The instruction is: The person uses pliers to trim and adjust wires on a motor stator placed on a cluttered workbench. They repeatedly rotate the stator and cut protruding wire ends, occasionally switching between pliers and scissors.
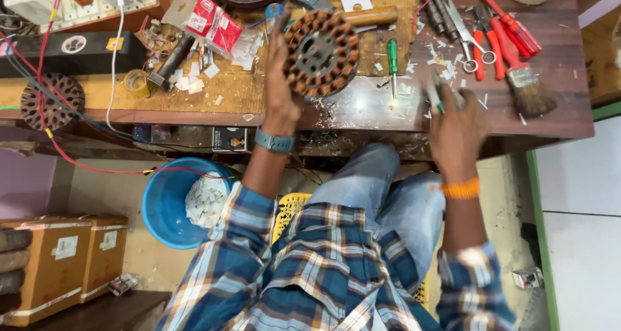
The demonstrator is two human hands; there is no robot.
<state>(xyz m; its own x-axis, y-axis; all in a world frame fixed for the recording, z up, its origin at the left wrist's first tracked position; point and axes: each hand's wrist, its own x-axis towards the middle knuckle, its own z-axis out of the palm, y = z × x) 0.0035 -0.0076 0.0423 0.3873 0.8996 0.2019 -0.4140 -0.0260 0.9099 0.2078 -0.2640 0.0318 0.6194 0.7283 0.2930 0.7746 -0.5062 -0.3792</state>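
My left hand (279, 78) grips the left rim of a round motor stator (321, 54) with copper windings, held on edge over the wooden workbench (362, 108). My right hand (456, 121), blurred, is at the bench's front edge and pinches a small thin green-handled tool (435, 95). A green-handled screwdriver (392, 62) lies on the bench between the stator and my right hand. Bits of white paper are scattered over the bench.
Red-handled pliers (501, 30), scissors (467, 36) and a paintbrush (527, 85) lie at the right. A second stator (52, 101), a tape roll (137, 82), a red packet (212, 23) and a power strip (84, 4) sit left. A blue bucket (165, 205) and cardboard boxes (61, 263) stand below.
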